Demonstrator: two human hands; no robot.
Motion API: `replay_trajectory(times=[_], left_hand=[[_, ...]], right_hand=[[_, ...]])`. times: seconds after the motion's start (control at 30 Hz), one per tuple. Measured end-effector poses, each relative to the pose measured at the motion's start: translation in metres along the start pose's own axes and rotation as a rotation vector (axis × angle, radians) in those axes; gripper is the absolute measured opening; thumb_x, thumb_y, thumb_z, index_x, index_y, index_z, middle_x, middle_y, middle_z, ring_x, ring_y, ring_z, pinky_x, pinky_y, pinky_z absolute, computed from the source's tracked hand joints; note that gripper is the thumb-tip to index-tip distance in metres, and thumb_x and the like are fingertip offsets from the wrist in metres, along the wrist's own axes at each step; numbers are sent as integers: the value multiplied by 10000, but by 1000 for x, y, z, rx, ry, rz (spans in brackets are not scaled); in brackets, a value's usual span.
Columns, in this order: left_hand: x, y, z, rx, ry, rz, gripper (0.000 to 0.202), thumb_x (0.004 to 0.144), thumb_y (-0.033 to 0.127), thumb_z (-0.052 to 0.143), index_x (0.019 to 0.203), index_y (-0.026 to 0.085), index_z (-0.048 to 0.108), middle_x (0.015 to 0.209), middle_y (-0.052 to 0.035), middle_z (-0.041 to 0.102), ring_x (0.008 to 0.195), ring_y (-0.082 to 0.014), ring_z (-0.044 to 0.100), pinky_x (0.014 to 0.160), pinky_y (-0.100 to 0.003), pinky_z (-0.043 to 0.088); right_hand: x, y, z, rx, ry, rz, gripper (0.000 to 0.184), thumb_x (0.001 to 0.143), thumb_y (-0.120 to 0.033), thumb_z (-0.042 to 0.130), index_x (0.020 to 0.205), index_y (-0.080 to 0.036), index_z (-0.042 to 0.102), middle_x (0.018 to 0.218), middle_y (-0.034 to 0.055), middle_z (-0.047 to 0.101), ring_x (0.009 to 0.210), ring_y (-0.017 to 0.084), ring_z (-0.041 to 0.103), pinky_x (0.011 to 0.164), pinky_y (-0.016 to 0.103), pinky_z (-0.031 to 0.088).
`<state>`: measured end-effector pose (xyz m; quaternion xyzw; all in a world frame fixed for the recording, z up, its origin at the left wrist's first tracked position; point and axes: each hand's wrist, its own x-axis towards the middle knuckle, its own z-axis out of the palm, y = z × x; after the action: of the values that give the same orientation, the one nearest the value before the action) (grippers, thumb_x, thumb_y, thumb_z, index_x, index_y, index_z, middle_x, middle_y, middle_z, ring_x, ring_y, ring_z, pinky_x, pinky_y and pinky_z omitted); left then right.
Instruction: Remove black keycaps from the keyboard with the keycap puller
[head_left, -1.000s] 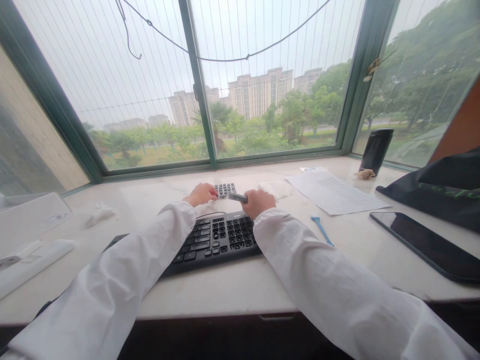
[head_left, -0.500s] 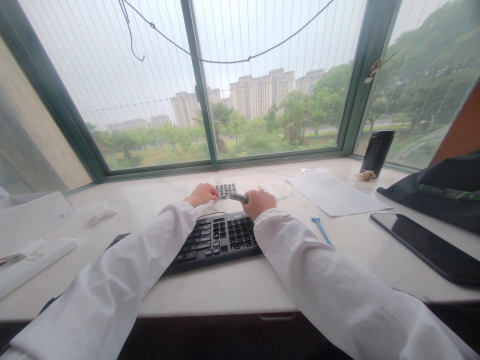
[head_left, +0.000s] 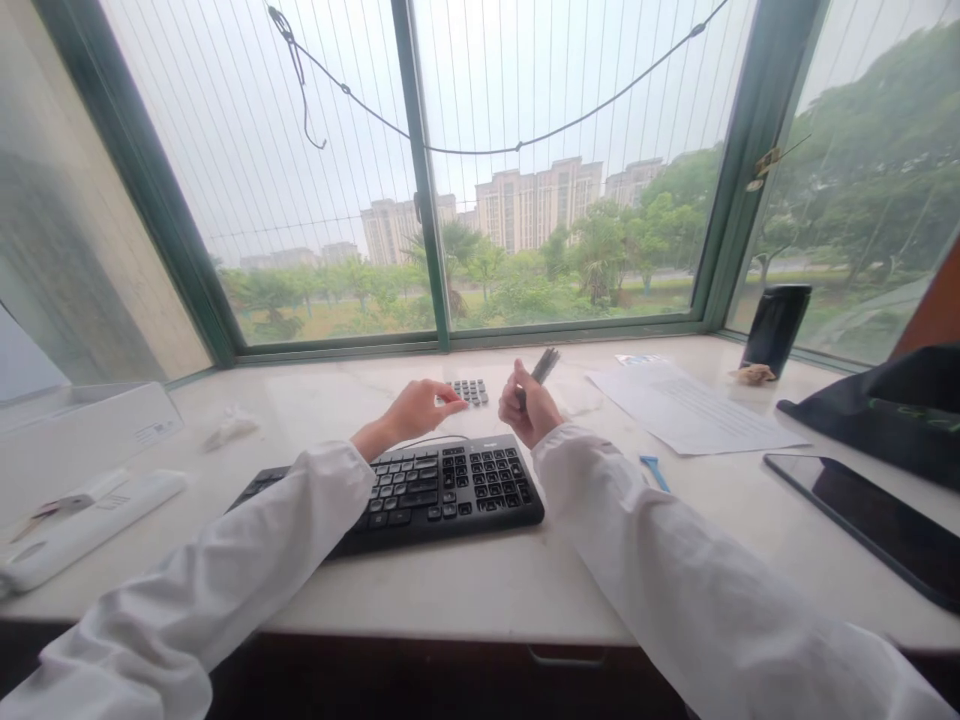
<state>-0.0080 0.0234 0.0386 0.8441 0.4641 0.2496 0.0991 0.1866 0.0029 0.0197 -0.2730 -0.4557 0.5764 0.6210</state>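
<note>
A black keyboard (head_left: 469, 505) lies below my hands; the number pad at its right end shows square sockets without keycaps. Just beyond it, loose keycaps (head_left: 472, 391) are laid out in rows on the white surface. My left hand (head_left: 420, 410) is beside these keycaps, thumb and fingertips pinched together; whatever may be between them is too small to make out. Above the keyboard's far right corner, my right hand (head_left: 531, 405) is wrapped around a small dark brush (head_left: 547, 365), its bristle end tilted up and to the right.
On the right are a blue plastic tool (head_left: 655, 472), a printed sheet (head_left: 697, 410), a phone (head_left: 862, 525), a black bottle (head_left: 776, 330) and a black bag (head_left: 892, 400). A white box (head_left: 90, 425) and crumpled tissue (head_left: 231, 427) sit left. A window stands behind.
The brush went from lying nearly level beside the keycaps to pointing upward in my right hand, which moved away to the right. My left hand stays near the keycaps; the view shifted slightly.
</note>
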Motion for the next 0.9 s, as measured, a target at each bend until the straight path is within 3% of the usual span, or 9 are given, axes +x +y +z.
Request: replay_trajectory(times=[0.1, 0.3, 0.43, 0.57, 0.7, 0.9], left_hand=[[-22, 21, 2, -178, -124, -31, 501, 822, 608, 491, 888, 167, 718, 813, -38, 709, 463, -87, 535, 525, -227, 433], [-43, 33, 15, -387, -185, -48, 518, 774, 627, 540, 808, 139, 713, 705, -30, 658, 457, -73, 471, 446, -200, 362], [-45, 28, 14, -418, -209, -44, 512, 775, 610, 547, 793, 125, 712, 639, -18, 622, 449, -68, 448, 428, -193, 328], [-48, 19, -1, -336, -256, 39, 417, 758, 548, 608, 811, 155, 740, 622, -9, 640, 493, -81, 491, 477, -199, 347], [-54, 9, -13, -248, -363, 170, 241, 663, 428, 740, 787, 223, 765, 711, 1, 702, 631, -116, 592, 585, -206, 405], [-59, 8, -11, -234, -434, 248, 245, 601, 395, 788, 816, 279, 773, 714, 30, 709, 615, -117, 605, 583, -205, 411]], right_hand=[[-4, 2, 8, 89, -69, -8, 556, 783, -709, 476, 586, -212, 323, 476, -76, 325, 415, 83, 332, 429, 216, 330], [-15, 7, 19, 122, -76, -15, 572, 758, -713, 513, 579, -209, 314, 508, -60, 339, 492, 103, 390, 531, 245, 413], [-25, 3, 22, 84, -65, 58, 568, 792, -708, 467, 580, -211, 294, 452, -79, 249, 428, 94, 276, 440, 219, 331], [-33, 5, 29, 139, -56, 106, 551, 819, -646, 504, 566, -204, 294, 413, -95, 188, 387, 74, 161, 377, 196, 197], [-44, 16, 42, 108, 30, 170, 535, 810, -559, 589, 559, -200, 283, 403, -105, 184, 368, 54, 144, 361, 194, 156], [-61, 33, 57, 9, 73, 121, 537, 764, -556, 639, 551, -209, 290, 413, -105, 201, 364, 51, 188, 348, 201, 176]])
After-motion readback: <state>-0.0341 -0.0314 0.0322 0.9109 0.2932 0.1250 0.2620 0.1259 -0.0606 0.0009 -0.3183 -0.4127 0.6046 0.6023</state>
